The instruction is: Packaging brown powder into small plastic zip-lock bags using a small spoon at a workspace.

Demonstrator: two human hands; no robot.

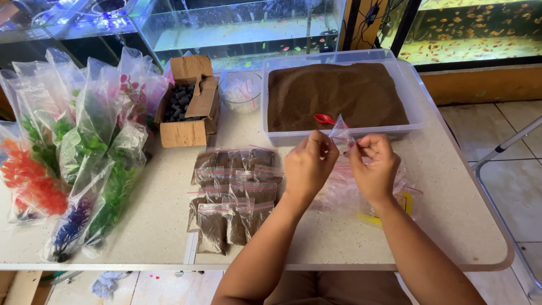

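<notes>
My left hand (307, 166) and my right hand (375, 166) pinch the two sides of a small clear zip bag (340, 131) with a red strip, held upright just above the table. Right behind it stands a clear plastic tub (415, 110) filled with fine brown granules (333, 93). A small red scoop (324, 119) lies in the granules at the tub's near edge. Under my right hand is a pile of empty clear zip bags (339, 192). Left of my left hand lie several small bags filled with brown granules (231, 192).
Bagged plastic aquarium plants (79, 147), green, orange and purple, fill the table's left side. An open cardboard box (189, 101) holds dark pieces, next to a clear bowl (241, 90). Fish tanks (468, 28) stand behind. A metal frame (502, 149) is at right over the tiled floor.
</notes>
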